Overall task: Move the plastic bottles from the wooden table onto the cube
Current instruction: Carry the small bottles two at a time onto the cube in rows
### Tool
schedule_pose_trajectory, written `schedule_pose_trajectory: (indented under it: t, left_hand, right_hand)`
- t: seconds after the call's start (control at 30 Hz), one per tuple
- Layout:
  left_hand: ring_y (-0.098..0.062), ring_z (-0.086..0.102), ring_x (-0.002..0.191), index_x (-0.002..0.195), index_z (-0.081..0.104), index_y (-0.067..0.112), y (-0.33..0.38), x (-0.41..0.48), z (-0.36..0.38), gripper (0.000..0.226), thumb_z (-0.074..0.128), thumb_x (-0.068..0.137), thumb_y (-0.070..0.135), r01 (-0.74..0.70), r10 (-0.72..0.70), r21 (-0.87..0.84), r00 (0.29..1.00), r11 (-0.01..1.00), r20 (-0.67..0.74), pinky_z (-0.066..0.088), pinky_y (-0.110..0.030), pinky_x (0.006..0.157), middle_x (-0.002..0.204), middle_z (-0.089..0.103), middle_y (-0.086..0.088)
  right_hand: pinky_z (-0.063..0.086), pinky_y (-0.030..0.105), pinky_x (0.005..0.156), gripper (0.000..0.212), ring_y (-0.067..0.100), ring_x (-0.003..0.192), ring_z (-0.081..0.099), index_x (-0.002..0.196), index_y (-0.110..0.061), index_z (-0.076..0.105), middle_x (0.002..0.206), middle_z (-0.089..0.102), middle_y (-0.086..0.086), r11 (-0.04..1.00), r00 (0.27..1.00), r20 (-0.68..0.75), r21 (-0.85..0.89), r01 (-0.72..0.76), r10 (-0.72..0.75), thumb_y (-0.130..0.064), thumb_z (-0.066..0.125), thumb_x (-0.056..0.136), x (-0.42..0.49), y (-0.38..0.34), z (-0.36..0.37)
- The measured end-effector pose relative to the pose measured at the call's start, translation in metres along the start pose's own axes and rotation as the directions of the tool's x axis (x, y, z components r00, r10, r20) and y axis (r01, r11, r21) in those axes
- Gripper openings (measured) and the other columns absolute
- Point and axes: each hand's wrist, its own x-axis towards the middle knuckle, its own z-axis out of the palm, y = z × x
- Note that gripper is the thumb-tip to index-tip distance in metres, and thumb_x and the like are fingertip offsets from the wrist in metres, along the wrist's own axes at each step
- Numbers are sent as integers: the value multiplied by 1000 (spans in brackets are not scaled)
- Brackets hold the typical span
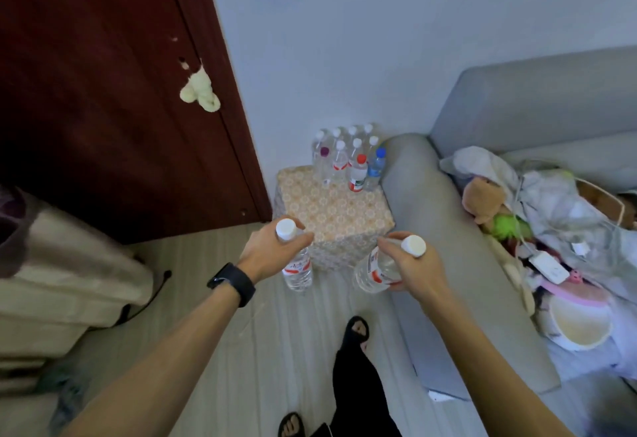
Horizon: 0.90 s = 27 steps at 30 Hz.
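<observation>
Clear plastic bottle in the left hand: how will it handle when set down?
Probably light: the clear white-capped plastic bottle hangs from the left hand by its neck alone. Tall and narrow, so likely tippy on the patterned cube.

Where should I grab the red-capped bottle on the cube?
Take the red-capped bottle by its neck, just under the cap, from above. It stands upright on the cube, front row, with the blue-capped bottle and others crowding its sides.
</observation>
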Motion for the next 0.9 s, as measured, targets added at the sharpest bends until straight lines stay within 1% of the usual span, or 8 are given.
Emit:
schedule_pose_trajectory:
  t: [0.13, 0.3, 0.37, 0.43, 0.53, 0.67, 0.77, 0.9]
  left_hand:
    - [-14, 64, 95, 105, 65, 37, 18, 74, 18, 30, 67, 84, 58, 86, -85, 28, 996, 996, -30, 50, -30, 84, 97, 71, 13]
    - [-15, 62, 97, 110, 62, 39, 35, 148, 40, 31, 66, 86, 58, 183, -183, 5, 983, 983, -22, 45, -28, 81, 103, 69, 13]
    - [-14, 63, 96, 109, 62, 39, 36, 175, 48, 32, 66, 85, 59, 225, -225, -38, 974, 974, -8, 43, -27, 78, 101, 70, 14]
    - [-13, 62, 94, 109, 61, 38, 36, 201, 56, 32, 67, 85, 58, 249, -248, -60, 969, 967, 16, 42, -26, 74, 99, 69, 14]
    - [-13, 63, 92, 109, 61, 38, 27, 242, 68, 31, 71, 85, 54, 271, -266, -90, 962, 958, 61, 42, -24, 70, 98, 68, 13]
    - [-14, 65, 92, 114, 58, 37, 9, 294, 86, 35, 73, 85, 49, 278, -258, -135, 954, 951, 152, 49, -23, 64, 110, 67, 4]
    - [-16, 63, 99, 121, 58, 34, -4, 329, 100, 40, 72, 86, 47, 271, -249, -115, 952, 956, 177, 56, -35, 81, 122, 62, 3]
    - [-12, 52, 102, 128, 57, 29, -23, 369, 123, 43, 71, 89, 42, 288, -266, -117, 948, 950, 176, 43, -28, 83, 134, 56, 1]
  right_hand:
    - [61, 51, 78, 36, 17, 88, 72, 85, -37, 75, 85, 75, -12, 995, 999, 39, -91, 35, -32, -60, 74, 58, 88, -22, 1]
    - [58, 48, 87, 19, 16, 94, 68, 91, -37, 72, 93, 71, -19, 981, 994, 102, -186, 61, -42, -47, 77, 76, 176, -44, 4]
    - [54, 39, 92, 25, 14, 103, 66, 107, -34, 70, 105, 71, -16, 978, 990, 136, -202, 58, -30, -47, 73, 86, 207, -50, 7]
    - [43, 27, 95, 45, 10, 115, 58, 132, -34, 60, 124, 64, -11, 960, 983, 186, -274, 48, 4, -52, 65, 91, 235, -59, 11]
    - [39, 34, 102, 68, 26, 131, 53, 147, -31, 42, 141, 57, -1, 891, 970, 201, -452, -32, 137, -66, 56, 90, 277, -62, 23]
    - [54, 42, 94, 70, 32, 102, 68, 119, -29, 56, 110, 70, 2, 803, 941, 187, -583, -124, 281, -85, 48, 77, 328, -54, 47]
    - [50, 33, 86, 48, 29, 103, 66, 102, -30, 57, 97, 67, -2, 780, 934, 197, -614, -120, 299, -75, 53, 85, 366, -46, 69]
    - [40, 35, 95, 70, 30, 130, 52, 143, -27, 45, 139, 59, 3, 735, 902, 229, -666, -130, 367, -68, 57, 88, 406, -21, 94]
